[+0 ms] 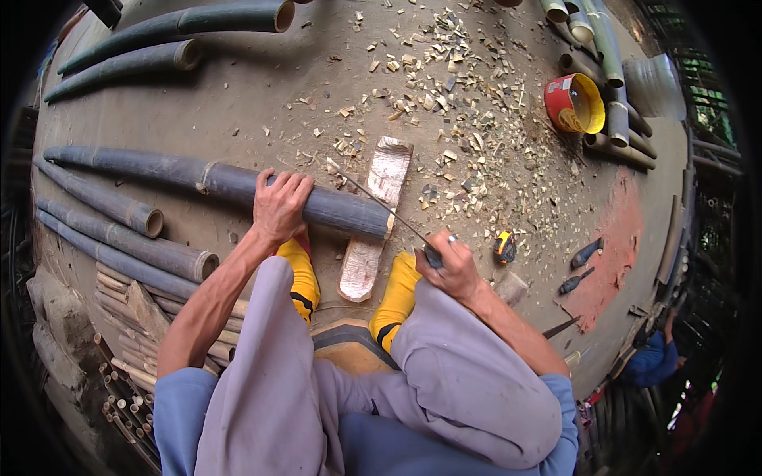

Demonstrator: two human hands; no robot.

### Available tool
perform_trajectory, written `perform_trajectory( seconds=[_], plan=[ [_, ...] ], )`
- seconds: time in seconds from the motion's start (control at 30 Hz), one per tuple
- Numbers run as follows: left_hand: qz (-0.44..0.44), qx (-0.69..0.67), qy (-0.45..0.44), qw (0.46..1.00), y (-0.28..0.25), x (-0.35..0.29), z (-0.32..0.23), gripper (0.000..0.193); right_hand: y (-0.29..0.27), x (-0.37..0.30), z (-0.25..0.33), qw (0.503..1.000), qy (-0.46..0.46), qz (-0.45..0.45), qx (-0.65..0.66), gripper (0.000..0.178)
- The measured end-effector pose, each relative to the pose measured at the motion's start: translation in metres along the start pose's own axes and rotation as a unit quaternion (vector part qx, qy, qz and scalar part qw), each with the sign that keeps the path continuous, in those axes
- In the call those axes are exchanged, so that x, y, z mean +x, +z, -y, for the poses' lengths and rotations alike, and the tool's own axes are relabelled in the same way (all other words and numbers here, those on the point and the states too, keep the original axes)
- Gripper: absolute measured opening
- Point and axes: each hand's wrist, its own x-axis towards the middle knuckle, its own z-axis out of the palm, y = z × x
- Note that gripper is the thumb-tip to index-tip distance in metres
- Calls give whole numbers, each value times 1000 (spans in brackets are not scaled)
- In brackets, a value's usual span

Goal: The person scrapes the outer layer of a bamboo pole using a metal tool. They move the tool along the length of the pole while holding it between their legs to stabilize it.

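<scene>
My left hand (281, 205) is wrapped over a thick dark bamboo pole (238, 184) that comes in from the left. The pole's cut end (389, 225) lies across a whitish, chopped wooden block (361, 266) between my feet. In my closed right hand (452, 266) is the dark handle of a long thin-bladed tool (373, 197). Its blade appears almost edge-on and slants up-left over the pole's end and the block. Whether it is a knife or a saw I cannot tell. Whether it touches the pole is also unclear.
Wood chips (452, 103) cover the ground beyond the block. To my right lie a tape measure (504, 247), dark-handled tools (586, 252) and a red tin (575, 104) with a yellow inside. More bamboo poles (159, 250) lie left and far. Another person (655, 357) is at far right.
</scene>
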Motion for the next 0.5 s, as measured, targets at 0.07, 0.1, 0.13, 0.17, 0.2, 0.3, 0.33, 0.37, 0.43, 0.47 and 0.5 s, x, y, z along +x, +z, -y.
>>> perform_trajectory(
  seconds=[0.07, 0.1, 0.13, 0.17, 0.2, 0.3, 0.33, 0.37, 0.43, 0.47, 0.5],
  plan=[
    [-14, 11, 1, 1000, 3, 1, 1, 71, 14, 11, -26, 997, 32, 54, -52, 26],
    [-18, 12, 2, 1000, 3, 2, 2, 72, 15, 7, -29, 997, 39, 53, -26, 26],
    [-24, 16, -1, 1000, 2, 4, 5, 72, 7, 13, -20, 998, 41, 52, 1, 26],
    [-23, 12, -7, 1000, 4, 0, 3, 72, -2, 10, -9, 997, 48, 61, 27, 26],
    [-20, 10, -7, 1000, 6, -3, 2, 72, -8, 6, 5, 998, 11, 1, 57, 26],
    [-17, 14, -12, 1000, 4, -4, 4, 70, -10, 3, 22, 994, -39, -72, 66, 27],
    [-15, 14, -7, 1000, 3, -3, 2, 70, 4, 3, 1, 1000, -5, -25, 14, 27],
    [-15, 15, -3, 1000, 3, -1, 0, 69, 15, 5, -22, 999, 29, 22, -38, 27],
    [-65, 21, -4, 998, 8, -14, -1, 69, 17, 15, -37, 993, 74, 80, 43, 27],
    [-87, 13, 4, 996, 15, -13, -3, 69, 5, 11, -21, 993, 81, 66, 53, 27],
    [-111, 22, 19, 993, 23, -11, 0, 68, 0, 7, -10, 993, 89, 52, 64, 27]
  ],
)
